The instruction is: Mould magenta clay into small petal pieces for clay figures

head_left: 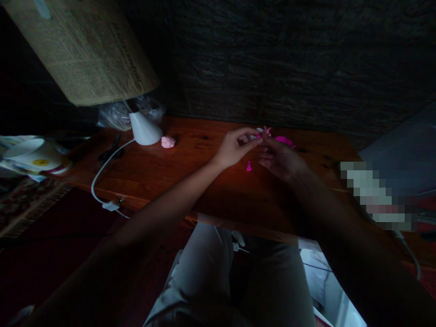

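My left hand (233,146) and my right hand (283,159) meet above the wooden table, fingertips pinched together around a small magenta piece (259,136). Its kind is too small to make out, and the fingers cover part of it. Just behind the fingertips are a small pink figure-like thing (267,131) and a white round thing (259,130), partly hidden. A flat magenta piece (285,141) lies beyond my right hand. Between my wrists, on the tabletop, is a small magenta cone-shaped piece (249,166). Farther left sits a pale pink lump (168,142), perhaps modelling clay.
A lamp (146,129) with a newsprint shade stands at the left, a plastic bag (114,116) behind it. Its white cord (97,175) hangs over the table edge. Dark scissors (114,152) and a white cup (32,154) lie farther left. A dark wall (272,68) rises behind.
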